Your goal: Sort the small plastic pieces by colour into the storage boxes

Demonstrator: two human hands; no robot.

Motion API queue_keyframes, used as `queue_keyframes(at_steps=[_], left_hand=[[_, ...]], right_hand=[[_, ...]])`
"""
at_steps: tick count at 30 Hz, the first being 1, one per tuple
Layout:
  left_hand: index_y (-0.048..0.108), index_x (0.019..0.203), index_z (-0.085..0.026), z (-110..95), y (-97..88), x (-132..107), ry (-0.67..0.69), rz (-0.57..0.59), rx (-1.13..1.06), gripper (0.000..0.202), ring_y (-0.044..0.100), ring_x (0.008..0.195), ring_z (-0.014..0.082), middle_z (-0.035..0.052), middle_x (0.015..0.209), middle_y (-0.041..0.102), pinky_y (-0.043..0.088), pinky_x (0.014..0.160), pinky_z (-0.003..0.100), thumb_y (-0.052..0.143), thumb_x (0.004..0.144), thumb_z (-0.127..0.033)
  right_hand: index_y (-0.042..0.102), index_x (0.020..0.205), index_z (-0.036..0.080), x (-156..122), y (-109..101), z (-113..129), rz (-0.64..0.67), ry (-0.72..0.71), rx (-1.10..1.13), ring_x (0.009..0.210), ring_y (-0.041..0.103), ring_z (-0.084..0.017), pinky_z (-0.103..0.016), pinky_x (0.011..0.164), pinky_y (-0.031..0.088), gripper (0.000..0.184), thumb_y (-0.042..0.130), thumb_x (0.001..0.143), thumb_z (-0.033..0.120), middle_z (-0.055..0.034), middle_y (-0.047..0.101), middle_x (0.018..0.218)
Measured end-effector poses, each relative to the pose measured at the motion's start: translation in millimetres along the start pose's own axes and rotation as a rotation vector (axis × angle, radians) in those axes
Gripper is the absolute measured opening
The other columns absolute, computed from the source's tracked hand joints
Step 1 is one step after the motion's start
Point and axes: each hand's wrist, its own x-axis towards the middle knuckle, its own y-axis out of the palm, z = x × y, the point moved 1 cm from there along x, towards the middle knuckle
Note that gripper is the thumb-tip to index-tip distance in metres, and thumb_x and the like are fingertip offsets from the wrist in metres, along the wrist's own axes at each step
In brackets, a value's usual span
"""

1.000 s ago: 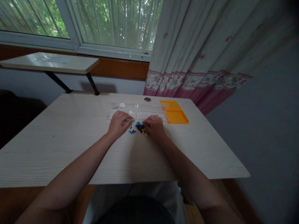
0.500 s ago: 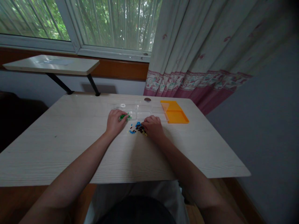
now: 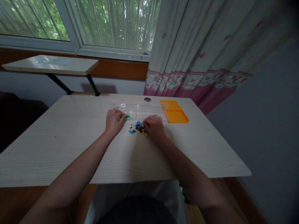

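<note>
My left hand [image 3: 115,122] is closed around the near left corner of a clear plastic compartment box [image 3: 143,108]. Small green pieces [image 3: 123,117] lie in that corner compartment, beside the thumb. In front of the box is a loose pile of tiny building pieces [image 3: 140,127] in blue, dark brown and yellow, with a few scattered to its left. Over the right side of this pile, my right hand [image 3: 154,125] has its fingers curled and pinched at the pieces. Whatever sits between those fingertips is hidden.
An orange tray-like lid [image 3: 175,112] lies at the right end of the clear box. A raised shelf [image 3: 51,64] on black legs stands at the back left of the pale wooden table [image 3: 70,137]. Behind are a window and a patterned curtain [image 3: 187,62].
My right hand has shifted slightly right and its fingers have moved a little off the middle of the pile, uncovering more pieces. The left hand stays at the box corner.
</note>
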Motion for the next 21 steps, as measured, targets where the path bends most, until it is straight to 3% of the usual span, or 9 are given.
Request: queue_keyframes(at_steps=[6, 10, 16, 21], left_hand=[[0.074, 0.099, -0.022, -2, -1.9, 0, 0.032, 0.007, 0.025, 0.025, 0.052, 0.098, 0.0261, 0.0085, 0.097, 0.063, 0.043, 0.089, 0.045, 0.054, 0.092, -0.036], [0.07, 0.11, -0.022, -18, -8.5, -1, 0.127, 0.033, -0.01, 0.027, 0.051, 0.102, 0.0251, 0.0087, 0.103, 0.062, 0.041, 0.093, 0.043, 0.051, 0.094, -0.031], [0.068, 0.111, -0.024, -52, -11.7, -9, 0.354, 0.208, -0.1, 0.026, 0.052, 0.102, 0.0228, 0.0067, 0.105, 0.064, 0.041, 0.092, 0.04, 0.055, 0.093, -0.038], [0.068, 0.107, -0.021, -57, -9.3, -12, 0.363, 0.172, -0.075, 0.027, 0.052, 0.098, 0.0225, 0.0069, 0.101, 0.066, 0.042, 0.089, 0.038, 0.059, 0.091, -0.041]], right_hand=[[0.068, 0.088, 0.019, 1, 4, -2, -0.054, 0.056, 0.149, 0.097, 0.05, -0.02, -0.031, 0.084, 0.031, 0.012, 0.058, 0.093, 0.025, -0.004, 0.066, 0.094], [0.066, 0.088, 0.017, 3, 4, 2, -0.076, 0.033, 0.304, 0.092, 0.054, -0.018, -0.029, 0.086, 0.036, 0.015, 0.056, 0.094, 0.025, -0.0047, 0.066, 0.091], [0.067, 0.084, 0.018, 4, 5, 11, -0.11, 0.03, 0.562, 0.085, 0.058, -0.017, -0.029, 0.082, 0.042, 0.024, 0.054, 0.094, 0.035, -0.0037, 0.066, 0.082], [0.069, 0.081, 0.019, 4, 6, 14, -0.068, 0.08, 0.733, 0.08, 0.059, -0.017, -0.029, 0.078, 0.044, 0.033, 0.055, 0.092, 0.047, -0.0025, 0.067, 0.079]])
